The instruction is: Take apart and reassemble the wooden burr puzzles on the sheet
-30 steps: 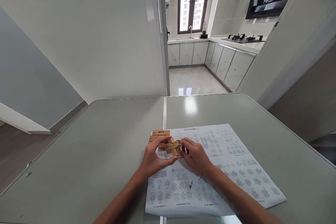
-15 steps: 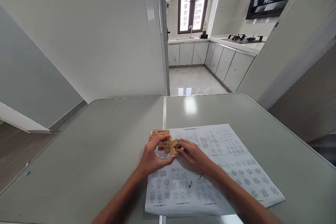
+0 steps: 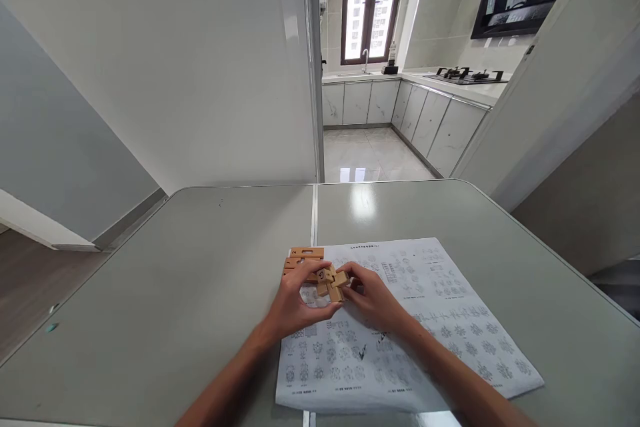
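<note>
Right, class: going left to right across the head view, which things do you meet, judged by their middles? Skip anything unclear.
Green spot, left hand, interlocked wooden blocks, right hand, gas hob.

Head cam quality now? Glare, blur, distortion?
Head view: the window is washed out to near white; the table shows a bright reflection on its far part, right of the seam. Head view: edges look stretched, likely a wide lens. Head view: the printed sheet has print mostly too small to read; the held wooden blocks show no heavy blur.
</note>
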Tool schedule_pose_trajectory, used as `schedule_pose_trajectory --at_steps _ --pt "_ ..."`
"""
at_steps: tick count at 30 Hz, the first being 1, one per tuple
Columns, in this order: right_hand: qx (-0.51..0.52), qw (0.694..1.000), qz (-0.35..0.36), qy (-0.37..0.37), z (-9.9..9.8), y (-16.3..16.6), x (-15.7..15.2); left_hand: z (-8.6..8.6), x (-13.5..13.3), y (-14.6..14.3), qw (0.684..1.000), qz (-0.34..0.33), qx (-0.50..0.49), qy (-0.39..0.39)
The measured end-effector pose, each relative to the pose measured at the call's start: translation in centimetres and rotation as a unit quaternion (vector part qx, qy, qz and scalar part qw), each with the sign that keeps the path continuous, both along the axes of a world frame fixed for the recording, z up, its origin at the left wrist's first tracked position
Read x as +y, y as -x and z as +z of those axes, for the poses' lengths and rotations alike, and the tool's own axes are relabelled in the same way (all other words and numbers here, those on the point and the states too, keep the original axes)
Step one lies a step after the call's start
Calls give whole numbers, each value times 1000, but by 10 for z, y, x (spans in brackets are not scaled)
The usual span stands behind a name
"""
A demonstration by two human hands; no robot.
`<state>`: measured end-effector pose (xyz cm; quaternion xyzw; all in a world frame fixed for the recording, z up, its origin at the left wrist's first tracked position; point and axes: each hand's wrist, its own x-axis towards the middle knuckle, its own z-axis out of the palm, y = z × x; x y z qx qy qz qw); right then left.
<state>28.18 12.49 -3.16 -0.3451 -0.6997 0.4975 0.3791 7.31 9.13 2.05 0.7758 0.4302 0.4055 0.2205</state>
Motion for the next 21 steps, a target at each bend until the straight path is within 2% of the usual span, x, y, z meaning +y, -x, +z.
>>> schedule_pose_trajectory --at_steps 4,8,13,17,21 --pt "20 1000 6 16 0 1 -1 -1 -1 1 1000 9 2 2" --pt "82 993 55 71 5 0 0 -3 0 2 1000 21 -3 -4" --pt "187 951 160 188 13 -4 4 -5 2 4 999 36 -21 9" --pt "223 922 199 246 12 -5 5 -3 1 2 999 6 -44 12" --pt "230 915 219 250 7 -6 4 0 -1 0 998 -35 -46 19"
